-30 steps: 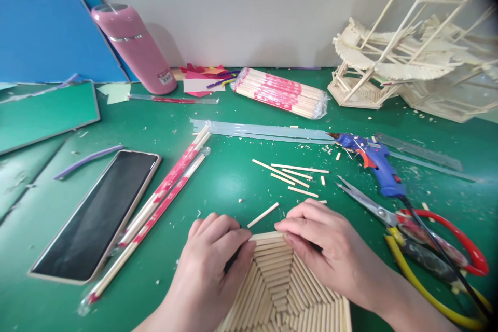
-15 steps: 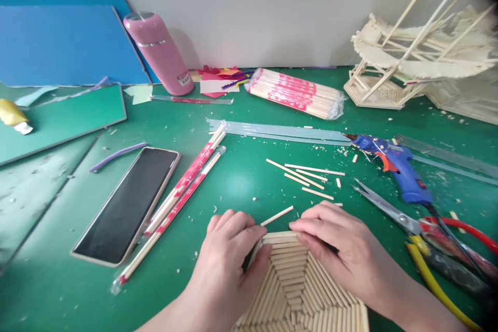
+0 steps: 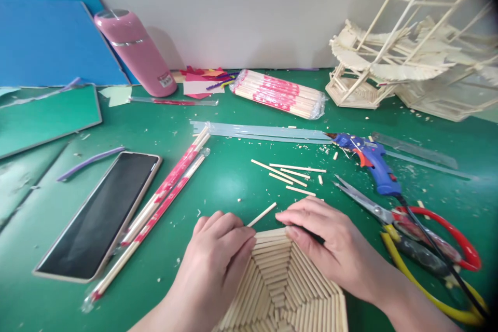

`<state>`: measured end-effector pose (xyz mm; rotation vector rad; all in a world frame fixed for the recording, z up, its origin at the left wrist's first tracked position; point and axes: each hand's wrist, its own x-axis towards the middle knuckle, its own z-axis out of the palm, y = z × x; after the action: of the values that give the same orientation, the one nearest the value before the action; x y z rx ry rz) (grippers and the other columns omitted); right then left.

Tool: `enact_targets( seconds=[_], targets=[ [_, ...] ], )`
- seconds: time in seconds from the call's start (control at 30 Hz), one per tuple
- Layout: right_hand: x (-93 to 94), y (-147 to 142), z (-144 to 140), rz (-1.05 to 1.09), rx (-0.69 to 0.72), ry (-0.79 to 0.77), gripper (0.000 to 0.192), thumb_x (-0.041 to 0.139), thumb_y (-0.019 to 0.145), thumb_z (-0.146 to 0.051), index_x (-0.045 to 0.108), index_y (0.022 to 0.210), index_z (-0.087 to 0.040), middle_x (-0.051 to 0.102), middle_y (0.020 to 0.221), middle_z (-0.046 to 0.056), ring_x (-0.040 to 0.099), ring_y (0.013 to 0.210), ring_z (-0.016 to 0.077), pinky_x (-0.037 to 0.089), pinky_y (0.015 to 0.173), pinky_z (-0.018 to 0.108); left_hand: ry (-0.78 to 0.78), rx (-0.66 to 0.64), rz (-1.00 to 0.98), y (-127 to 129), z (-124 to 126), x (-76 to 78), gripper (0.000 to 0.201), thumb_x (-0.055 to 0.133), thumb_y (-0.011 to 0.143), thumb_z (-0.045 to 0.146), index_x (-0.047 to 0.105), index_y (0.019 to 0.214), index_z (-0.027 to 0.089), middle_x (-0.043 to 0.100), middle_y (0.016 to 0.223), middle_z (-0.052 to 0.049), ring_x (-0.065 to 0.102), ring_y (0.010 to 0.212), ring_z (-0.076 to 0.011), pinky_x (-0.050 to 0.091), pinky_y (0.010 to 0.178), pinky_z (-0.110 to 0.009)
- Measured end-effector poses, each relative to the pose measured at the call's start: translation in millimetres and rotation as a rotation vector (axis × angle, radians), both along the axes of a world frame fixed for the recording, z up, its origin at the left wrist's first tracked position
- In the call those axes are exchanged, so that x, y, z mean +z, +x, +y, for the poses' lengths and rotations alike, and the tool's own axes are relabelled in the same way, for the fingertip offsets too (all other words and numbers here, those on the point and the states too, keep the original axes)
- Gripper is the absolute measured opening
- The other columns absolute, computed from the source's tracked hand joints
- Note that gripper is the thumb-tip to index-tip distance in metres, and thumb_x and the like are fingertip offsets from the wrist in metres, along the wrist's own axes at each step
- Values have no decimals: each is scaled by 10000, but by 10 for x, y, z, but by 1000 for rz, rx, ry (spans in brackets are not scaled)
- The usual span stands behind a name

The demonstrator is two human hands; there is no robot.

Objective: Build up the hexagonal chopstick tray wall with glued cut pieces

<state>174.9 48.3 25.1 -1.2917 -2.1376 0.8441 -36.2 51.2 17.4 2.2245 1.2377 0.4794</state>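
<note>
Both hands press on the far edge of the stick panel (image 3: pixel 280 290), seemingly seating its outermost strip: left hand (image 3: pixel 216 259) with fingers curled flat, right hand (image 3: pixel 330 244) likewise (neither grips anything). A loose stick (image 3: pixel 262 215) lies just beyond the fingertips; glue gun (image 3: pixel 369 161) farther right.

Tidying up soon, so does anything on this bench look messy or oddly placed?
Yes: wood chips and cut stick pieces litter the green mat, and the scissors lie open across the glue gun cord.
</note>
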Motion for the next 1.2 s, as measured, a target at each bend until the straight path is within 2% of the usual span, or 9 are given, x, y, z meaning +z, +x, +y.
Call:
enact_targets(
  seconds=[0.1,0.23,0.37,0.77,1.0,1.2],
  targets=[
    [36,107,33,49,-80,-19,223,438,873,-170,576,1045,-205,603,963,35,540,916,138,453,792,290,16,-5,-11,-10,-1,-16,174,420,867,194,586,822,220,549,756,-14,484,698,-168,337,649,-320],
    [53,222,49,38,-153,-86,172,458,870,-206,603,959,-225,601,898,17,552,837,131,461,713,262,19,-10,-28,-13,4,-26,161,424,867,196,575,820,223,545,753,-6,483,706,-172,329,653,-326],
    [66,225,40,6,-97,-129,156,469,863,-211,616,913,-218,609,850,15,553,799,132,459,694,266,10,-13,-26,-14,8,-28,165,417,872,193,570,815,219,543,749,-3,483,702,-170,327,651,-325],
    [49,155,30,-111,-23,-96,170,452,869,-225,621,855,-218,597,801,12,546,790,143,437,696,290,28,-6,-15,-12,-2,-26,184,417,869,200,592,812,218,557,746,-15,494,688,-167,357,643,-318],
    [25,153,27,-166,4,-90,186,418,888,-236,591,821,-220,588,802,20,541,787,154,442,694,303,44,84,-41,-5,-58,-29,182,466,833,183,569,984,186,581,837,-53,514,764,-190,410,727,-365],
    [-5,154,23,-160,-24,-86,183,412,886,-266,576,817,-227,582,803,18,553,793,154,459,682,290,24,98,-46,-13,-61,35,129,490,810,188,606,858,158,568,770,-57,501,702,-182,441,660,-349]
  ],
)
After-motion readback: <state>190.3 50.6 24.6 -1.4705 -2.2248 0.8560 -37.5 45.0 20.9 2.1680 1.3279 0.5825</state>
